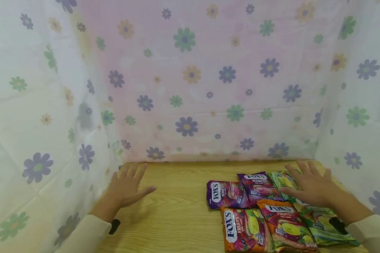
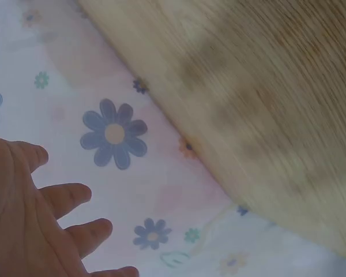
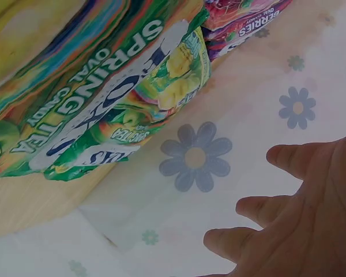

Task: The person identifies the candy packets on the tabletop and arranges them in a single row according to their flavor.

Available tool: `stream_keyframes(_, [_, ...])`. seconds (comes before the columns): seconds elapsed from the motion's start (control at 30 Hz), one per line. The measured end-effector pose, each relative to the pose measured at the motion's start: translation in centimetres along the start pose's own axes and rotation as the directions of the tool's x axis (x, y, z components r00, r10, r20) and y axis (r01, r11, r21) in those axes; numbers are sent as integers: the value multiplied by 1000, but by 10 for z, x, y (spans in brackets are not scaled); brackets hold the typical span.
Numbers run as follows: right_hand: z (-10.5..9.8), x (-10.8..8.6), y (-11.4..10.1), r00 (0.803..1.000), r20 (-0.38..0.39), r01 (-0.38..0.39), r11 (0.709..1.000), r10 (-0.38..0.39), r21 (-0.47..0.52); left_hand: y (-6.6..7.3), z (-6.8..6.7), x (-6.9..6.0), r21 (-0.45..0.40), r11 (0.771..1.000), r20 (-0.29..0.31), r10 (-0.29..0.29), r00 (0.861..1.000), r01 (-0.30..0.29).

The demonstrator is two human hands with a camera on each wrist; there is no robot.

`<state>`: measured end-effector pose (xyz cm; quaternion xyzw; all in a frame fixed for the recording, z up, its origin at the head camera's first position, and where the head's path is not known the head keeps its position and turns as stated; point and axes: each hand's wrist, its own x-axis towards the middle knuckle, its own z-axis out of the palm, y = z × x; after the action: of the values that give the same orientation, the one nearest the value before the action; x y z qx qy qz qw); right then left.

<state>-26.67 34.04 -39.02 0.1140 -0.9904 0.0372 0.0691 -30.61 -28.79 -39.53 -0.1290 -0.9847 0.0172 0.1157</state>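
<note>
My left hand [image 1: 125,188] is held over the left side of the wooden table with its fingers spread, holding nothing. My right hand [image 1: 313,186] hovers with spread fingers above the candy bags at the right and partly hides the two green ones. In the head view, a purple berries bag [image 1: 228,194] and another purple berries bag [image 1: 260,187] lie at the back. Orange fruits bags, one at the left [image 1: 247,230] and one in the middle [image 1: 286,225], are in front. A green Spring Tea bag [image 1: 323,223] lies by my right wrist, with another green bag [image 1: 282,180] behind it.
The wooden table [image 1: 171,211] is enclosed by flower-printed cloth at the back [image 1: 193,98], left [image 1: 38,133] and right [image 1: 364,140]. A dark band [image 1: 114,226] sits at my left wrist, and another [image 1: 338,225] at my right.
</note>
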Motion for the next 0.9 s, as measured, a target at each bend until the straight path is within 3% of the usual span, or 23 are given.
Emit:
stream_keyframes(0.43, [0,6,-24,999,-6,37,999,-37,1,34,9,8,-64,998,45,17,999,-14])
stream_keyframes(0.77, [1,17,-40,996,-24,82,997,-82,-3,58,21,10,-178,984,97,32,995,-14])
stream_keyframes(0.9, [-1,19,-50,995,-24,95,994,-94,46,65,23,12,-227,974,79,36,996,-17])
